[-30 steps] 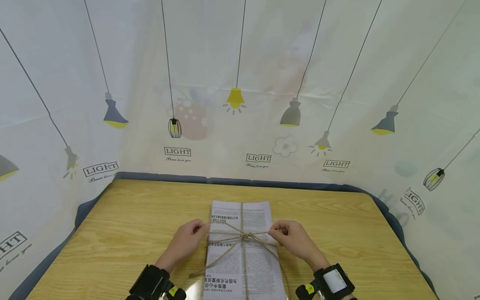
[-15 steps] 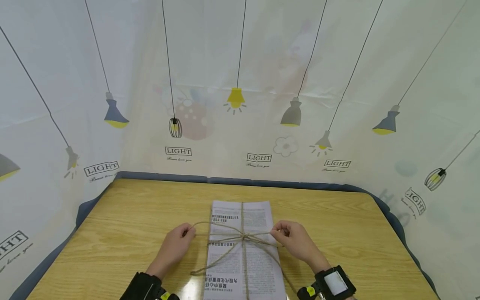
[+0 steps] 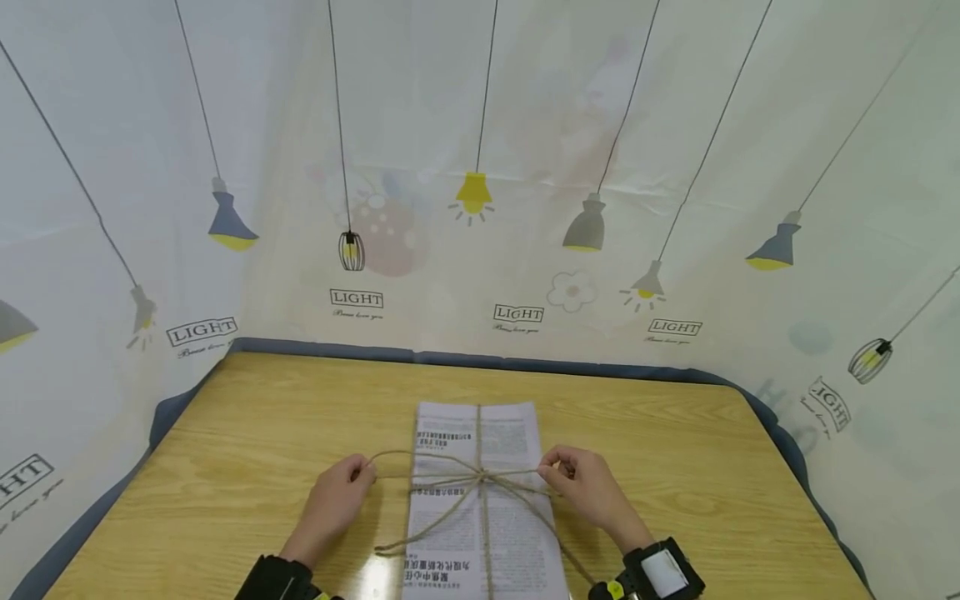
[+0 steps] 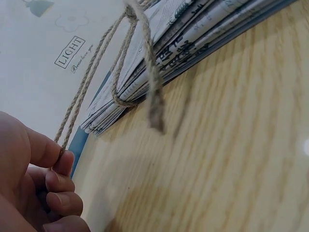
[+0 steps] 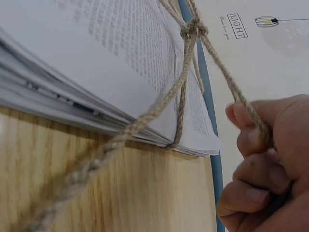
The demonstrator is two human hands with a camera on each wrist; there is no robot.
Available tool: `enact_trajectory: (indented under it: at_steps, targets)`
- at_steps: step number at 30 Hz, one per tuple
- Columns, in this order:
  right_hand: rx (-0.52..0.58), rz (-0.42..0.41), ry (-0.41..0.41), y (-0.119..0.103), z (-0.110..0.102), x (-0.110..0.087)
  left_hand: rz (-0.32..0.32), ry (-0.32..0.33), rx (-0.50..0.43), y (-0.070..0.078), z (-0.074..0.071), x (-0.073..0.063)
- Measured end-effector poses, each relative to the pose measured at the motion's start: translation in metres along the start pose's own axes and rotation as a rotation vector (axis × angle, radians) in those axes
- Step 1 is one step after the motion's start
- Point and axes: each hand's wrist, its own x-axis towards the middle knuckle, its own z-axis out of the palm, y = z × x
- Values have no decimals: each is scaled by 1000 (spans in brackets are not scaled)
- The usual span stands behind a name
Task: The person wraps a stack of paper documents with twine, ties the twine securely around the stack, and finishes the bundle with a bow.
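A stack of folded newspapers (image 3: 517,533) lies on the table, wrapped crosswise with twine (image 3: 483,533). The crossing carries a knot (image 5: 194,30) on top of the stack. To the left of the papers, my left hand (image 3: 333,500) pinches a loop of the twine between thumb and forefinger, drawn out from the knot. My right hand (image 3: 588,492) pinches another twine loop at the stack's right edge, its other fingers curled. Two loose twine ends hang toward the near side; the left one (image 4: 153,96) has a frayed tip above the table.
The wooden table (image 3: 262,442) has a dark blue padded edge (image 3: 465,361) along its back and sides. Behind it hangs a pale cloth (image 3: 427,100) printed with lamps. Black wrist cameras (image 3: 660,571) sit on both wrists.
My left hand has moved left and slightly toward me, lengthening the twine loop it pulls. My right hand stays nearly in place, still pinching its loop.
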Motion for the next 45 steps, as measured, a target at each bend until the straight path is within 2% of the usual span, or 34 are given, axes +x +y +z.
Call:
enact_trajectory:
  at_steps: [8,19,28,35,38,45]
  targets:
    - [-10,4,17,2,1,-2,-13,4,0,1,1,1]
    - [-81,-24,-7,5,0,-4,-9,5,-22,-1,3,4]
    - [-66,25,32,6,4,-3,14,44,-32,4,2,6]
    - [-55,45,44,5,7,-4,-10,51,-43,0,0,7]
    - [-47,43,37,6,7,-6,-13,53,-33,-3,1,7]
    - [-14,28,-40,9,4,-8,5,39,-24,-3,-1,5]
